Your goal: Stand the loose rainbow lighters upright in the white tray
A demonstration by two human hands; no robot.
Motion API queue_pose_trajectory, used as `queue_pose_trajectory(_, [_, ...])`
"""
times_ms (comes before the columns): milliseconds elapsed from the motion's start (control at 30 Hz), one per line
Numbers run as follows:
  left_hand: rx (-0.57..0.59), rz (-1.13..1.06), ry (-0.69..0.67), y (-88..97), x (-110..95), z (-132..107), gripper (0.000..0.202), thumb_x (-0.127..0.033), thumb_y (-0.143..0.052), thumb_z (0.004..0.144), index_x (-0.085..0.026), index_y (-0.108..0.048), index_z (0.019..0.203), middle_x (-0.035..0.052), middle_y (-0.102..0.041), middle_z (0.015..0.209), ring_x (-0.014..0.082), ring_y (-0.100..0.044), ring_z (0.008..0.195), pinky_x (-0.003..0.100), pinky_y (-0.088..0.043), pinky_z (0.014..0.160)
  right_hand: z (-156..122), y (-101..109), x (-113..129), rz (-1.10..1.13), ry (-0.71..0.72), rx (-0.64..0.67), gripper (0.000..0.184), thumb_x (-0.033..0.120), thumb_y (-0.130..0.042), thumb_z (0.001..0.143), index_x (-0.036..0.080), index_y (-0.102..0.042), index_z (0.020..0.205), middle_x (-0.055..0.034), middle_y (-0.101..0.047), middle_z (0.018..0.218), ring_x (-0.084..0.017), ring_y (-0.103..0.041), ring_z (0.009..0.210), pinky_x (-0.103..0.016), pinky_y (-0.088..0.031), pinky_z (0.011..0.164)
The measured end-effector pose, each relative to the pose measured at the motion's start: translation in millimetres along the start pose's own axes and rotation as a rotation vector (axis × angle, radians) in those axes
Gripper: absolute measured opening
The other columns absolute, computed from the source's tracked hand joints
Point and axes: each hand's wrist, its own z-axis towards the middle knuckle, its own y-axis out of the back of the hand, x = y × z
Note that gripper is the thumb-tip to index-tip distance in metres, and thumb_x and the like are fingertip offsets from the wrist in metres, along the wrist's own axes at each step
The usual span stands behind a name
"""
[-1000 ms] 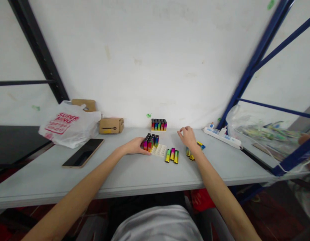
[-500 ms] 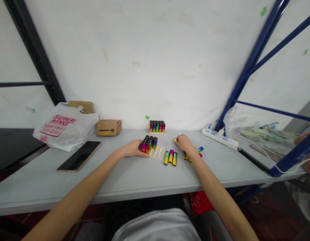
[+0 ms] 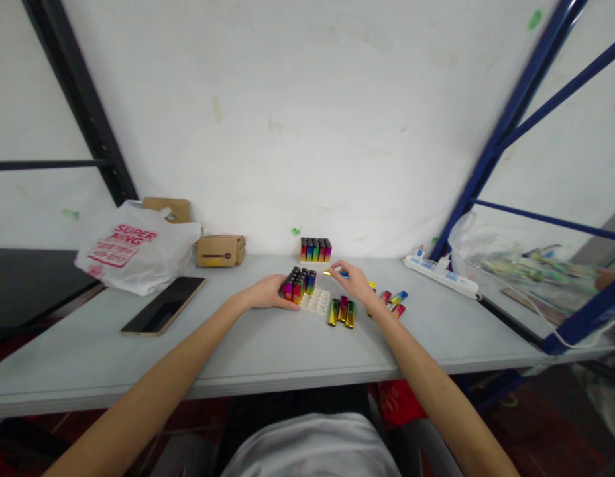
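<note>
My left hand point(image 3: 268, 293) is curled around the left end of a white lighter tray point(image 3: 316, 302), thumb along its front. Shiny rainbow lighters point(image 3: 297, 286) with black tops stand upright in the tray's left part; bare holes show at its right. Held between the fingertips of my right hand point(image 3: 356, 282) is a yellow-and-blue lighter point(image 3: 343, 273), tilted nearly flat above the table, just right of the tray. Three lighters point(image 3: 342, 311) lie side by side in front of that hand. More loose lighters point(image 3: 394, 303) lie right of my right wrist, partly hidden by it.
A second full block of lighters point(image 3: 315, 250) stands against the wall. To the left are a phone point(image 3: 164, 306), a small cardboard box point(image 3: 221, 252) and a white plastic bag point(image 3: 138, 248). At right lies a power strip point(image 3: 441, 276) beside a blue metal post point(image 3: 486, 159).
My right hand has moved left from the loose lighters toward the tray, carrying a lighter. My left hand stays at the tray. The whole view has shifted slightly.
</note>
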Motion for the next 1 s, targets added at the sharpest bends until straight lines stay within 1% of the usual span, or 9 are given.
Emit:
queue_pose_trajectory(67, [-0.004,0.008,0.001,-0.9,2,1,0.075,-0.07,-0.077,0.057,-0.015,-0.068,0.107,0.0075,-0.073,0.103,0.0298,-0.066,0.09,0.033,-0.049,0.076,-1,-1,2,0.056,-0.034,-0.024,0.036,0.054,-0.058,0.089,0.022,-0.07,0.096,-0.002,-0.071,0.083,-0.017,-0.061,0.075,-0.027,-0.043,0.072])
queue_pose_trajectory(200, [-0.01,0.019,0.003,-2.4,5,2,0.074,-0.07,-0.077,0.057,-0.016,-0.068,0.106,0.0074,-0.073,0.102,0.029,-0.066,0.09,0.032,-0.049,0.075,1,-4,-2,0.191,-0.14,-0.075,0.042,0.06,-0.071,0.076,0.019,-0.069,0.089,0.0008,-0.064,0.068,-0.015,-0.054,0.061,-0.025,-0.04,0.061])
queue_pose_trajectory(333, [-0.004,0.009,-0.021,-1.9,4,2,0.071,-0.069,-0.077,0.058,-0.017,-0.068,0.105,0.0064,-0.073,0.101,0.0286,-0.066,0.09,0.032,-0.049,0.076,5,-6,-3,0.346,-0.19,-0.031,0.055,0.071,-0.058,0.08,0.018,-0.06,0.068,0.0032,-0.048,0.053,-0.012,-0.044,0.052,-0.025,-0.036,0.052])
queue_pose_trajectory(400, [-0.006,0.005,-0.03,-1.4,2,1,0.07,-0.069,-0.077,0.059,-0.017,-0.068,0.105,0.0058,-0.074,0.101,0.0286,-0.066,0.09,0.032,-0.049,0.076,5,-7,2,0.428,-0.184,-0.005,0.06,0.075,-0.048,0.084,0.019,-0.054,0.064,0.0025,-0.046,0.054,-0.012,-0.046,0.052,-0.025,-0.038,0.052])
queue_pose_trajectory(500, [-0.01,-0.004,-0.045,-0.8,1,0,0.071,-0.069,-0.077,0.059,-0.017,-0.068,0.107,0.0057,-0.074,0.104,0.0285,-0.066,0.092,0.032,-0.049,0.079,2,-9,12,0.627,-0.181,0.08,0.059,0.078,-0.046,0.083,0.02,-0.049,0.069,0.0006,-0.053,0.063,-0.013,-0.051,0.056,-0.025,-0.044,0.054])
queue_pose_trajectory(600, [0.002,-0.005,-0.033,-0.6,0,0,0.071,-0.069,-0.077,0.06,-0.016,-0.068,0.107,0.006,-0.074,0.103,0.0285,-0.066,0.091,0.032,-0.049,0.078,0,-11,17,0.744,-0.223,0.169,0.054,0.077,-0.049,0.083,0.023,-0.044,0.076,0.0063,-0.044,0.059,-0.01,-0.04,0.046,-0.022,-0.037,0.044])
queue_pose_trajectory(700, [0.001,-0.012,-0.026,-0.8,0,0,0.07,-0.069,-0.077,0.059,-0.017,-0.068,0.105,0.0053,-0.074,0.101,0.028,-0.066,0.089,0.032,-0.049,0.076,-1,-14,14,0.686,-0.28,0.17,0.051,0.074,-0.047,0.085,0.024,-0.039,0.075,0.0098,-0.03,0.054,-0.008,-0.025,0.042,-0.021,-0.024,0.04])
queue_pose_trajectory(900, [-0.003,0.014,-0.004,-0.5,0,0,0.073,-0.07,-0.077,0.058,-0.015,-0.068,0.105,0.0072,-0.073,0.101,0.0286,-0.066,0.089,0.032,-0.049,0.076,-1,-18,11,0.271,-0.217,-0.043,0.048,0.059,-0.046,0.085,0.023,-0.034,0.056,0.0048,-0.03,0.051,-0.011,-0.031,0.051,-0.026,-0.023,0.05])
queue_pose_trajectory(1000, [0.001,0.009,-0.016,-0.3,0,0,0.071,-0.069,-0.077,0.059,-0.016,-0.068,0.105,0.0063,-0.073,0.101,0.0287,-0.066,0.09,0.032,-0.049,0.077,-3,-19,16,0.179,-0.172,-0.098,0.04,0.049,-0.044,0.083,0.023,-0.032,0.055,0.0042,-0.027,0.053,-0.011,-0.03,0.054,-0.027,-0.02,0.053])
